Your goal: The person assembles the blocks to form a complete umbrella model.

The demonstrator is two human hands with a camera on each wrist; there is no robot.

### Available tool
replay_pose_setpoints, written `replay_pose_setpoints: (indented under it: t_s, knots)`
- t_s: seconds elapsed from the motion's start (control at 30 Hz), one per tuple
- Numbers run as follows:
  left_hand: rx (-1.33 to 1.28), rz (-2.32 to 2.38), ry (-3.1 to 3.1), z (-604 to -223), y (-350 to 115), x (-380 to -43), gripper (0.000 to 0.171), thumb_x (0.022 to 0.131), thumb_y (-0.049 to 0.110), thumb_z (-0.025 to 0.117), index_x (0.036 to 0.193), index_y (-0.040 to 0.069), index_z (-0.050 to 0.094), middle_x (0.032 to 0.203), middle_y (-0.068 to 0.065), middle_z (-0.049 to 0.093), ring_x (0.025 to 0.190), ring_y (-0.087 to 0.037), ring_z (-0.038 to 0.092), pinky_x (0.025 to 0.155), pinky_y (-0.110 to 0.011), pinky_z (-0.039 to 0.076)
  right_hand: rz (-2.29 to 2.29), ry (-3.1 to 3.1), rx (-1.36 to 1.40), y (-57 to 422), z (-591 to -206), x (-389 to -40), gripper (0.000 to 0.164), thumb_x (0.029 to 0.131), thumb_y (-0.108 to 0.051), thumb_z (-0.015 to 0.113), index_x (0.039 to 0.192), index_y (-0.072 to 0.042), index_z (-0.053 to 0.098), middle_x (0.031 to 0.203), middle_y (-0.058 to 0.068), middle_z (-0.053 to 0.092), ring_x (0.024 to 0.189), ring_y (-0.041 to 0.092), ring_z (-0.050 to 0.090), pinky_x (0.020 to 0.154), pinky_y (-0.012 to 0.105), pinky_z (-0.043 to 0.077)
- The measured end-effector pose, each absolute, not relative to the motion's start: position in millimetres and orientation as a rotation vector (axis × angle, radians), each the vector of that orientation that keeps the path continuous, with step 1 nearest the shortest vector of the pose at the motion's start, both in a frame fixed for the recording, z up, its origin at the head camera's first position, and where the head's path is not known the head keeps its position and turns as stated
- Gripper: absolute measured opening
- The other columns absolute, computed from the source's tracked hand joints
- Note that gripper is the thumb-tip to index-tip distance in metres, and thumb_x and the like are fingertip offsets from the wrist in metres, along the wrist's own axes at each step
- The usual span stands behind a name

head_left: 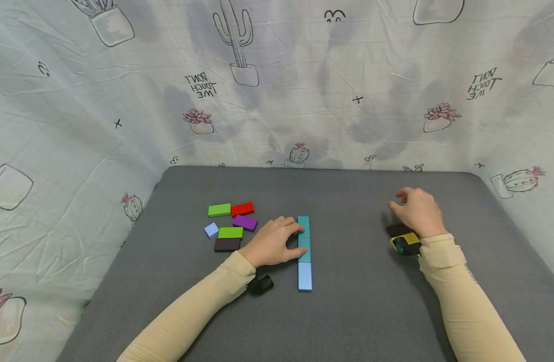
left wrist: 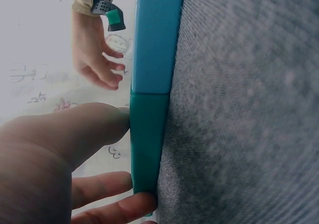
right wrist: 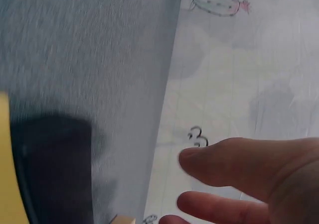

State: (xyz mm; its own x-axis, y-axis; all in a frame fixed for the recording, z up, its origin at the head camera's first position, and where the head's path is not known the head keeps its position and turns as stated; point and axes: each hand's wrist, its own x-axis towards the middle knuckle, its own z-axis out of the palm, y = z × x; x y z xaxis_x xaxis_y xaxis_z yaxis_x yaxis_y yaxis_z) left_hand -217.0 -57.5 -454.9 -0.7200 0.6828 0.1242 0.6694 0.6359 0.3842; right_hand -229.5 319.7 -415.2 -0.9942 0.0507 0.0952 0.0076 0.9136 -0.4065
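Note:
Two teal blocks, the far one and the near one, lie end to end with a light blue block in a straight column. My left hand reaches in from the left. Its thumb rests on the near teal block, and the index fingertip touches the far one. My right hand is raised at the right, its fingers loosely bent with nothing between them. Under its wrist lie a dark block and a yellow block, partly hidden by the wrist camera.
Left of my left hand lie a green block, a red block, a purple block, a small light blue block, another green block and a dark block. A patterned cloth hangs behind the grey table.

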Motion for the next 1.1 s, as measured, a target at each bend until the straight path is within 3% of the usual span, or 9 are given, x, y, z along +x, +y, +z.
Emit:
replay_pose_setpoints:
  t_s: [0.43, 0.67, 0.8, 1.1]
  knots:
    - [1.183, 0.631, 2.824, -457, -58, -218, 0.045, 0.096, 0.045, 0.072, 0.131, 0.016, 0.07, 0.12, -0.002, 0.068, 0.106, -0.019, 0.061, 0.09, -0.04, 0.051, 0.513, -3.109, -0.209, 338, -415, -227, 0.049, 0.099, -0.024, 0.062, 0.129, 0.014, 0.061, 0.123, 0.04, 0.06, 0.093, 0.05, 0.065, 0.066, 0.056, 0.054]
    - [1.186, 0.632, 2.825, -457, -58, -218, 0.045, 0.096, 0.045, 0.073, 0.13, 0.016, 0.071, 0.12, -0.002, 0.068, 0.106, -0.021, 0.061, 0.09, -0.041, 0.051, 0.478, -3.164, -0.276, 344, -416, -227, 0.04, 0.097, -0.025, 0.062, 0.115, 0.011, 0.066, 0.108, 0.033, 0.064, 0.078, 0.036, 0.06, 0.057, 0.043, 0.048]
    - [1.194, 0.633, 2.828, -457, -58, -218, 0.045, 0.096, 0.045, 0.073, 0.129, 0.016, 0.071, 0.118, -0.002, 0.068, 0.104, -0.02, 0.061, 0.089, -0.04, 0.051, 0.457, -3.163, -0.332, 346, -417, -227, 0.044, 0.096, -0.024, 0.063, 0.121, 0.012, 0.065, 0.113, 0.036, 0.063, 0.082, 0.039, 0.06, 0.06, 0.048, 0.05]
    - [1.192, 0.633, 2.824, -457, -58, -218, 0.046, 0.095, 0.045, 0.073, 0.13, 0.015, 0.071, 0.117, -0.002, 0.068, 0.102, -0.019, 0.06, 0.087, -0.039, 0.051, 0.415, -3.182, -0.368, 352, -418, -226, 0.038, 0.094, -0.022, 0.065, 0.111, 0.012, 0.07, 0.109, 0.036, 0.058, 0.097, 0.048, 0.058, 0.069, 0.06, 0.051]
